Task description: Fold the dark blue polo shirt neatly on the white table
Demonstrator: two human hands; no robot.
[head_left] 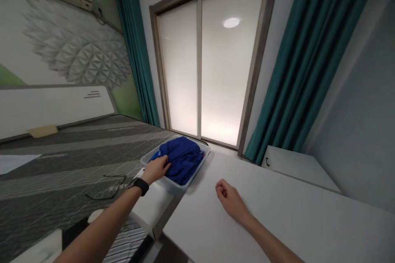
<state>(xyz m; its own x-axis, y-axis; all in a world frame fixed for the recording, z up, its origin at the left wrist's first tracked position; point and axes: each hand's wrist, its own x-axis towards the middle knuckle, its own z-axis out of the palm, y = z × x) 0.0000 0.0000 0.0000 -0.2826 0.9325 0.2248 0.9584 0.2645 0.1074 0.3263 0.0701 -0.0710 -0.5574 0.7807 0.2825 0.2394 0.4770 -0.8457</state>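
A heap of dark blue cloth (182, 158) fills a translucent plastic basket (177, 188), rising above its rim. My left hand (156, 169), with a black watch on the wrist, reaches over the basket's near left side. Its fingers are bent against the edge of the cloth and look closed on it; some fingertips are hidden. Over the white tabletop (277, 209), to the right of the basket, hovers or rests my right hand (228, 199). Its fingers are loosely curled in, and nothing shows in them.
A bed with a grey striped cover (80, 164) lies to the left, with glasses (108, 193) and a white sheet of paper (15, 162) on it. A white box-like stand (154, 205) is below the basket. A white cabinet (299, 166) stands by the curtain (296, 70).
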